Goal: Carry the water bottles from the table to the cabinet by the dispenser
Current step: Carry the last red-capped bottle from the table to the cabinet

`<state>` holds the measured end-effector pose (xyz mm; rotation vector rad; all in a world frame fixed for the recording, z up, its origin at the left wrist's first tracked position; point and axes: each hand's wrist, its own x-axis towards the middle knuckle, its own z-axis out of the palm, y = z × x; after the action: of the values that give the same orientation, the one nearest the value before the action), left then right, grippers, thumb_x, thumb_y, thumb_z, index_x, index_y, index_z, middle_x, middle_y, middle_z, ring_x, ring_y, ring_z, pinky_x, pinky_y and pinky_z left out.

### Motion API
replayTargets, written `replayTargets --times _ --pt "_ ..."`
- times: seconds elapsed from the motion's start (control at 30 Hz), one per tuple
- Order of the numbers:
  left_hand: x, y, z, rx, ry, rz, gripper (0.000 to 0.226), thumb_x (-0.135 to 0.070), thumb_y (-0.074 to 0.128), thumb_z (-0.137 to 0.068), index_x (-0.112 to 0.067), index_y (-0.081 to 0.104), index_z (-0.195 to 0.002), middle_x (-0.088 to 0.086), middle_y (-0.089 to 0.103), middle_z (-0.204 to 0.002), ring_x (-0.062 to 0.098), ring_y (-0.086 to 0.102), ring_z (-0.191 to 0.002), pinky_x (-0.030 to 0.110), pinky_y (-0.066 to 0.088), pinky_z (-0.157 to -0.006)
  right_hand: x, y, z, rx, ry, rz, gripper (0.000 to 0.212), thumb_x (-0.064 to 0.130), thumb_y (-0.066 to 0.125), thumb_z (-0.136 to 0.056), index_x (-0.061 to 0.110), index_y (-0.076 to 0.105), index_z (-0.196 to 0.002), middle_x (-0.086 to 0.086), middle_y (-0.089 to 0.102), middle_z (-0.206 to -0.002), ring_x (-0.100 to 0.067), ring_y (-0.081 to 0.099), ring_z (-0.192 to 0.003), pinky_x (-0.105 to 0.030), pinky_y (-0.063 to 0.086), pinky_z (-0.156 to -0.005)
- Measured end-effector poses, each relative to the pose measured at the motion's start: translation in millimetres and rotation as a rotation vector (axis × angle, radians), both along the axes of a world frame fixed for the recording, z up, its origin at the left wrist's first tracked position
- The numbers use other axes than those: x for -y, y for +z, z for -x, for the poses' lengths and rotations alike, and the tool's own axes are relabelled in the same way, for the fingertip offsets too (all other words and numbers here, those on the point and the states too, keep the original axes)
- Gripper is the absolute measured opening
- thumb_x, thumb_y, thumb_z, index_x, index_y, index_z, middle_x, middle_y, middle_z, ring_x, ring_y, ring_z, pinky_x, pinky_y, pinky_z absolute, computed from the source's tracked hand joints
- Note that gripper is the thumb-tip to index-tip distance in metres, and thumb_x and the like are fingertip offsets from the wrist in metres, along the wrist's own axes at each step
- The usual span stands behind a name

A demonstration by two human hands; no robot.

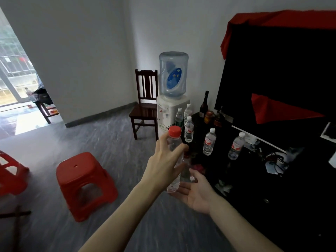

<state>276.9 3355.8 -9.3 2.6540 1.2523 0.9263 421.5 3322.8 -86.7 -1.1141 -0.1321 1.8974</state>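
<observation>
Person stands just short of the dark cabinet (209,166), arms stretched toward it. Left hand (163,164) wraps round the middle of a clear water bottle (174,160) with a red cap (174,131); bottle upright, tilted slightly, held in the air off the cabinet's near-left corner. Right hand (197,190) sits just below and beside the bottle's base, palm up, fingers loosely spread, gripping nothing; whether it touches the base cannot be told.

On the cabinet top: five white-capped bottles already standing. Three cluster at the far-left corner against the water dispenser (171,113), the nearest of them (188,131) at the left edge. Two more, one (209,141) mid-top and one (236,146) further right, stand well apart. Dark wine bottle (203,104) and small jars behind them at the back edge. Tangle of cables (274,160) toward the right.

Elsewhere: wooden chair (143,104) left of the dispenser, red stool (85,180) on the floor to the left.

Judgement: carry leg done for this bottle, placement step in hand. Next move calls for lowering it base-first onto bare top near the front-left corner, short of the standing bottles so none get knocked, then letting go. Top is dark and glossy, edge hard to read, so set down well inside it. Table not identifiable from here; bottles left on it unknown
</observation>
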Motion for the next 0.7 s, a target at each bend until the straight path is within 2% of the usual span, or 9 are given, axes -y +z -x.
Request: replayTargets --times 0.1,0.2,0.3,0.4,0.47,0.57,0.63,0.7 --pt "-48.1 -5.9 -6.9 0.006 -0.023 -0.003 0.049 -0.033 0.079 -0.083 -0.035 0.046 -0.120 0.002 0.016 -0.147 0.021 0.036 -0.126 0.026 0.051 -0.052 -44.4 -5.7 -5.0 -0.003 -0.018 0.009 0.074 0.050 0.052 -0.095 -0.018 0.055 -0.125 -0.035 0.062 -0.124 -0.044 0.058 -0.123 -0.048 0.050 -0.100" --pt "-100.5 -6.1 -12.8 0.022 -0.053 -0.013 0.050 -0.034 0.078 -0.084 -0.037 0.043 -0.121 0.001 0.016 -0.147 0.022 0.038 -0.125 0.035 0.058 -0.056 -93.9 -5.0 -13.1 -0.001 -0.061 -0.005 0.073 0.050 0.052 -0.096 -0.016 0.054 -0.126 -0.034 0.064 -0.121 -0.043 0.060 -0.120 -0.049 0.049 -0.102" --pt "-155.3 0.8 -19.7 0.052 -0.074 -0.011 0.052 -0.035 0.077 -0.084 -0.039 0.043 -0.123 0.002 0.019 -0.147 0.022 0.039 -0.126 0.039 0.060 -0.058 -147.5 1.5 -22.5 0.003 -0.103 -0.004 0.071 0.050 0.053 -0.095 -0.013 0.054 -0.128 -0.032 0.065 -0.121 -0.041 0.062 -0.119 -0.047 0.055 -0.093" --pt "-209.4 8.3 -31.4 0.044 -0.142 -0.034 0.048 -0.035 0.078 -0.083 -0.035 0.048 -0.120 0.005 0.021 -0.146 0.027 0.043 -0.126 0.033 0.057 -0.058 -192.8 7.9 -29.8 0.018 -0.125 -0.004 0.072 0.050 0.054 -0.094 -0.013 0.054 -0.128 -0.031 0.066 -0.121 -0.039 0.062 -0.118 -0.042 0.061 -0.082" --pt "-241.1 11.7 -43.3 0.037 -0.188 -0.039 0.045 -0.033 0.079 -0.082 -0.030 0.053 -0.118 0.008 0.024 -0.145 0.030 0.047 -0.124 0.026 0.048 -0.058 -217.6 8.8 -36.4 0.013 -0.177 0.010 0.074 0.051 0.055 -0.093 -0.015 0.055 -0.127 -0.031 0.066 -0.120 -0.039 0.062 -0.119 -0.042 0.056 -0.091" --pt "-274.8 8.5 -60.3 0.000 -0.235 -0.019 0.043 -0.033 0.078 -0.082 -0.027 0.057 -0.119 0.010 0.026 -0.144 0.031 0.047 -0.121 0.025 0.042 -0.060 -244.5 9.0 -50.8 -0.001 -0.204 0.008 0.077 0.051 0.058 -0.091 -0.018 0.055 -0.125 -0.032 0.065 -0.120 -0.040 0.061 -0.120 -0.044 0.050 -0.103" --pt "-298.4 6.5 -69.8 0.009 -0.270 -0.021 0.042 -0.034 0.077 -0.083 -0.027 0.057 -0.119 0.009 0.026 -0.143 0.029 0.045 -0.121 0.025 0.041 -0.061 -262.4 11.2 -63.8 -0.007 -0.206 -0.012 0.077 0.050 0.058 -0.091 -0.020 0.054 -0.124 -0.034 0.064 -0.120 -0.042 0.061 -0.120 -0.045 0.050 -0.102" --pt "-324.7 8.3 -80.8 0.059 -0.283 -0.016 0.041 -0.035 0.077 -0.084 -0.029 0.055 -0.118 0.011 0.028 -0.142 0.028 0.044 -0.122 0.024 0.044 -0.062 -282.0 16.4 -78.7 -0.012 -0.231 -0.031 0.076 0.050 0.054 -0.094 -0.021 0.054 -0.120 -0.036 0.064 -0.120 -0.043 0.060 -0.119 -0.045 0.055 -0.094"
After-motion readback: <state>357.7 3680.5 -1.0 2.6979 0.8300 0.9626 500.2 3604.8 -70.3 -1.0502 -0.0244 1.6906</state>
